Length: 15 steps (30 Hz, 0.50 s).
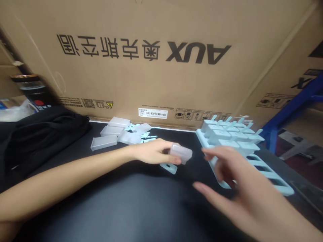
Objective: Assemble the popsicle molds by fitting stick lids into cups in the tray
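My left hand (156,153) grips a translucent popsicle mold (182,153) between thumb and fingers, above the dark table. Just below it lies a light blue lid (169,168) with a slot in it. My right hand (234,185) is slightly blurred, thumb and fingers apart and nothing between them, in front of the light blue rack (280,190). Several molds with blue lids and upright sticks (227,132) stand in the back part of that rack; open slots show in its front part. Left of centre lie several loose translucent molds (103,142), with blue lids and sticks (148,136) among them.
A large cardboard box (141,80) stands upright along the table's back edge. Black cloth (47,134) lies at the left, with a dark bottle (35,90) behind it. A blue metal frame (282,117) rises at the right.
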### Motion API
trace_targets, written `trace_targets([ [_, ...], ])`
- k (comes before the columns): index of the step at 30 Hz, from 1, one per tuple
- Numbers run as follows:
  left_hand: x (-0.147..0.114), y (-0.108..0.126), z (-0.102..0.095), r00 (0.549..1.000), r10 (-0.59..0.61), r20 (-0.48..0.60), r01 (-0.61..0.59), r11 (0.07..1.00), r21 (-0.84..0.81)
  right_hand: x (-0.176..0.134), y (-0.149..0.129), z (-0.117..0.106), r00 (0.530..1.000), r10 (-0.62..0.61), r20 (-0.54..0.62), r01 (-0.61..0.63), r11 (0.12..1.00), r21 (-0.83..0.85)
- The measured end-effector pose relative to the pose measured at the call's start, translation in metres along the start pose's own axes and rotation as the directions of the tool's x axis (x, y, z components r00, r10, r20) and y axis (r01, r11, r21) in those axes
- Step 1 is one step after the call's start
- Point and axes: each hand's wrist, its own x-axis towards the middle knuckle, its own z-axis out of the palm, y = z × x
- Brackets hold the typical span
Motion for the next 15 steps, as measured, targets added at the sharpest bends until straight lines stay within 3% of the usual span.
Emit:
trace_targets([
  [3, 0.003, -0.005, 0.003, 0.992, 0.108, -0.06, -0.09, 0.964, 0.249, 0.05, 0.001, 0.014, 0.988, -0.001, 0.154, -0.008, 0.998, 0.062],
  [5, -0.001, -0.011, 0.004, 0.992, 0.11, -0.064, -0.085, 0.949, 0.303, 0.065, 0.006, 0.027, 0.978, -0.034, 0.207, 0.019, 0.997, 0.078],
  [10, -0.015, -0.024, 0.007, 0.997, 0.07, -0.03, -0.058, 0.955, 0.291, 0.057, 0.017, 0.047, 0.988, -0.03, 0.152, 0.01, 0.991, 0.134],
  [15, -0.018, -0.03, 0.014, 0.996, -0.016, -0.084, 0.032, 0.979, 0.204, 0.055, 0.016, 0.059, 0.992, -0.052, 0.117, 0.038, 0.992, 0.12],
])
